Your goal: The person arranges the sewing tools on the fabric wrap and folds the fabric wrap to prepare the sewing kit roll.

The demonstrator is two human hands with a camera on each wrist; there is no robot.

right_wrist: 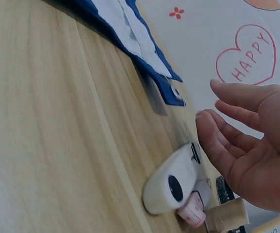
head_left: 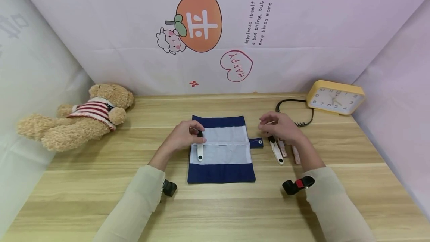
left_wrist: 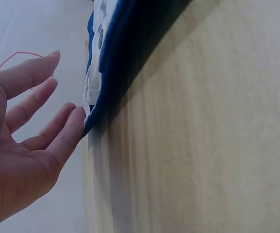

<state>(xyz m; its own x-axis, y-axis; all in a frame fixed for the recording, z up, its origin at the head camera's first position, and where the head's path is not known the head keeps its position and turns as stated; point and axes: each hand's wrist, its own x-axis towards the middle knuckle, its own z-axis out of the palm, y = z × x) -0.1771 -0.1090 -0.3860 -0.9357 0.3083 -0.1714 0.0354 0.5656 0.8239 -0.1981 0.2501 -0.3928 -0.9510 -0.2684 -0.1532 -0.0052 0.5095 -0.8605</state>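
A navy-blue fabric case (head_left: pixel 221 174) with a light grey lining lies unfolded on the table, its snap strap (head_left: pixel 256 143) pointing right. On its left side rests a slim white tool (head_left: pixel 200 151) with a black dot and black upper end. My left hand (head_left: pixel 183 135) is over that tool; the left wrist view shows thumb and fingers apart, lower fingertips at the case's edge. To the case's right lies a similar white tool (head_left: pixel 277 154). My right hand (head_left: pixel 280 127) hovers above it, fingers loosely bent with nothing between them. The tools' exact kind is unclear.
Two pink-patterned slim pieces (head_left: pixel 296 155) lie beside the right-hand tool, partly under my right hand. Behind them are a black coiled cord (head_left: pixel 304 124) and a yellow clock (head_left: pixel 336 97). A teddy bear (head_left: pixel 90 117) lies at the back left. A printed white cloth (head_left: pixel 134 66) hangs behind the table.
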